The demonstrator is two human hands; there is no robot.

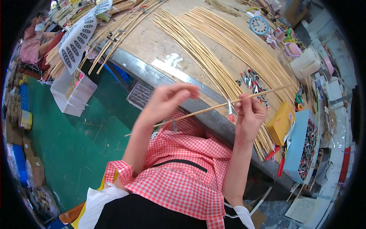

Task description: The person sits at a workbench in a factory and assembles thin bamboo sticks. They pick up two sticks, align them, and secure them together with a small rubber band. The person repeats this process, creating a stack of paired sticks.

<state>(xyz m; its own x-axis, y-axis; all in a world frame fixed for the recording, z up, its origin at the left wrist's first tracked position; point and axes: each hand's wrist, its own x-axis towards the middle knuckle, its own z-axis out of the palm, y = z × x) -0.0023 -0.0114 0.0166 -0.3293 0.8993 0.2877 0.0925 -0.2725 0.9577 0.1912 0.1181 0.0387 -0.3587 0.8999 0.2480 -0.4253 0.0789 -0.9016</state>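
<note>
A thin bamboo stick (pixel 207 110) runs slantwise across my lap, its right end over the table. My right hand (pixel 249 116) pinches it between thumb and fingertips. Just left of that grip, a small white piece with a red end (pixel 230 111) hangs from the stick; its exact kind is unclear. My left hand (pixel 167 101) is raised above the stick, apart from it, fingers stretched out and nothing visible in them. Beyond my hands, bundles of long bamboo sticks (pixel 202 49) lie on the wooden table (pixel 152 45).
A metal ruler (pixel 187 78) with white scraps lies along the table's near edge. Small clips (pixel 251 80) sit among the sticks. At right stand a yellow box (pixel 280 118), a blue box (pixel 295 149) of clips, red-handled pliers (pixel 281 166) and a clock (pixel 259 25). A white bin (pixel 72 95) is at left.
</note>
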